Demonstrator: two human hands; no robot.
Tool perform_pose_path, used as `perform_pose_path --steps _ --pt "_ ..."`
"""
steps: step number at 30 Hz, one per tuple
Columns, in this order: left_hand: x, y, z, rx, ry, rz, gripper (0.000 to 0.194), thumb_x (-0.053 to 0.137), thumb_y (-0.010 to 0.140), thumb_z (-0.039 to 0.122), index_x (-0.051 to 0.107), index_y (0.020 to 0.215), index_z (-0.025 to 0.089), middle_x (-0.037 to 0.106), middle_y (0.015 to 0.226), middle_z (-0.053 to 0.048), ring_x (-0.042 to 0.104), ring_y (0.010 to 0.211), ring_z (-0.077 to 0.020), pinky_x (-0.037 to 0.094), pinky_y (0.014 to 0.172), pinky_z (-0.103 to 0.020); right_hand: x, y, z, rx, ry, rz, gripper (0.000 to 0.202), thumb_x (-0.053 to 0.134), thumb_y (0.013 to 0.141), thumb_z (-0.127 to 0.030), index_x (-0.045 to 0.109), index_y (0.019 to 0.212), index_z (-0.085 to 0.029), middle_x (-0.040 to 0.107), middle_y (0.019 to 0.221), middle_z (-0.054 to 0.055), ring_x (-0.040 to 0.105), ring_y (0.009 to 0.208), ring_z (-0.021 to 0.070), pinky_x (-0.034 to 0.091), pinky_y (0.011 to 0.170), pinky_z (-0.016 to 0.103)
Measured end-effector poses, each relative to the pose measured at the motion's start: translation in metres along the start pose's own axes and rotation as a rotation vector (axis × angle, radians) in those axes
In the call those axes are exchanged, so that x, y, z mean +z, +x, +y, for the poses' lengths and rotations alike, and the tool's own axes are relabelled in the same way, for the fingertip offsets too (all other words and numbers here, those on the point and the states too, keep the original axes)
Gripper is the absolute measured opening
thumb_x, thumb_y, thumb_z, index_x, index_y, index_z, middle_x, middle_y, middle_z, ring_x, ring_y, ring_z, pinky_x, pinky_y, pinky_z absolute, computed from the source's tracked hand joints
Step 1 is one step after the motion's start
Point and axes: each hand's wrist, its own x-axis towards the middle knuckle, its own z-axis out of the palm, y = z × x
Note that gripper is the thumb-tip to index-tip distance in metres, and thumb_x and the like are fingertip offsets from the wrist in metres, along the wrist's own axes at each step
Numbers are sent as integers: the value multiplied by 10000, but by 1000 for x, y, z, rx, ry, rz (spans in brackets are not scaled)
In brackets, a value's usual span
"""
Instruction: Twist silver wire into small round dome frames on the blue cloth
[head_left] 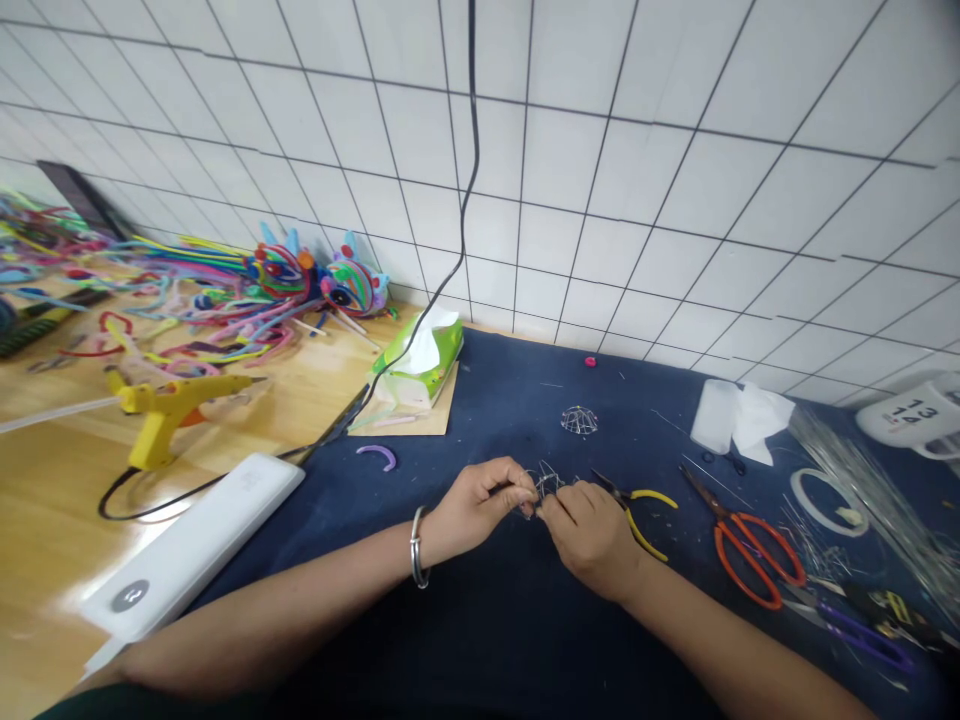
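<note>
Over the dark blue cloth (480, 610), my left hand (487, 505) pinches the near left side of a small wire frame (549, 478). My right hand (592, 530) is closed on the same frame from the right, fingertips almost meeting the left ones. Thin wire ends stick up between the two hands; the lower part of the frame is hidden by the fingers. Just right of my right hand lie pliers with yellow handles (651, 520). Farther back rests a round, domed wire mesh piece (580, 420), apart from both hands.
Orange-handled scissors (757, 550), a white ring (829, 502) and a bundle of wires (885, 500) lie right, near a mug (915, 415). Left are a tissue pack (420, 360), a yellow glue gun (169, 410), a white power strip-like box (199, 545) and colourful pipe cleaners (217, 330).
</note>
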Motion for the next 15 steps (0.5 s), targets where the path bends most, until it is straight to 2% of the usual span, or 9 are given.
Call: perform_pose_path --steps 9,15 --pt "0 -1 -2 10 -23 -5 162 497 829 248 566 817 102 600 728 -55 576 668 -120 460 679 -271 -7 3 4 31 62 -17 132 451 846 -184 566 785 -165 481 696 36 435 678 150 350 647 313" --pt "1 -1 1 19 -5 -13 161 494 831 245 569 805 105 596 723 -53 571 683 -121 453 690 -270 -9 2 8 -59 -18 6 128 446 841 -148 574 843 -159 481 678 31 437 663 152 346 628 321"
